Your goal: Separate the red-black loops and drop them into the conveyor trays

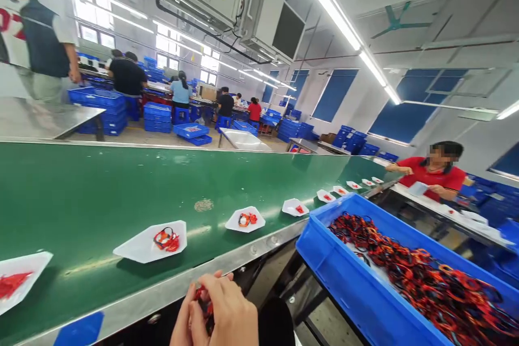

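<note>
My left hand [184,321] and my right hand [229,308] are close together at the bottom of the view, just below the metal edge of a green conveyor belt [121,200]. Both hands hold a small bunch of red and black cords [206,308], mostly hidden by my fingers. Several white paper trays lie in a row along the belt, and the nearest tray [152,241] carries a small red and black cord bundle [166,239]. To my right, a blue plastic crate [344,265] is heaped with tangled red, orange and black cords [421,270].
A co-worker in a red shirt [430,173] handles white items at a bench beyond the crate. A dark object sits just right of my hands. A small blue sheet [80,330] lies at the belt's near edge. Behind the belt are a steel table, stacked blue crates and other workers.
</note>
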Demonstrator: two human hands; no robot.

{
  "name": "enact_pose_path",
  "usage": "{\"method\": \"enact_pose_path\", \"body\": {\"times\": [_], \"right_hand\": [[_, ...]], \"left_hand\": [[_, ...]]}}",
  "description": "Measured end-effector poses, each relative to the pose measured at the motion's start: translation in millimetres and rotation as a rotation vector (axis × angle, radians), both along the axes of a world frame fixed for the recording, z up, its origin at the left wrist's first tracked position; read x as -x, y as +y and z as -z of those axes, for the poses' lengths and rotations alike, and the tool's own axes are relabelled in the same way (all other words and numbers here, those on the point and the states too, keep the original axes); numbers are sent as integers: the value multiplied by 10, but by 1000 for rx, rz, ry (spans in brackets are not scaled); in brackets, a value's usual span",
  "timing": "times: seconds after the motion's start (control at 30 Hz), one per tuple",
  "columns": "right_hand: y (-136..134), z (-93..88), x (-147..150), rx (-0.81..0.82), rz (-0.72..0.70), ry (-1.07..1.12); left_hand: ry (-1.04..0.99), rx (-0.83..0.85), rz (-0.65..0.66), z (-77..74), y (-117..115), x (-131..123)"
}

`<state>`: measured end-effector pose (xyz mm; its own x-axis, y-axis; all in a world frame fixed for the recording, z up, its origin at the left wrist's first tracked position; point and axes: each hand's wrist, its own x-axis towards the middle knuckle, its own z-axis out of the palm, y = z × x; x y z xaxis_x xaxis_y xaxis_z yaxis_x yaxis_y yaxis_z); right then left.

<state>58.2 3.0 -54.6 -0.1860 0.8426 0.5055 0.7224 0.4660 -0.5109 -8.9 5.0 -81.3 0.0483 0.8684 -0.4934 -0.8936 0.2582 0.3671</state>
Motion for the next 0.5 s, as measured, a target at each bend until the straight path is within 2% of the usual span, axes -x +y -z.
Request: {"method": "enact_pose_path", "body": {"times": [0.13, 0.27, 0.37, 0.5], "right_hand": [[37, 3, -17, -105, 9, -33], [37, 73, -113, -62, -85, 97], [6, 64, -180, 101, -158, 295], [4, -3, -237, 461, -109, 722]], "left_hand": [[-53, 89, -19, 29, 76, 9], [-93, 120, 3, -11, 20, -72], [-109, 144, 73, -47, -75, -116], [-96, 179, 151, -79, -159, -127]]}}
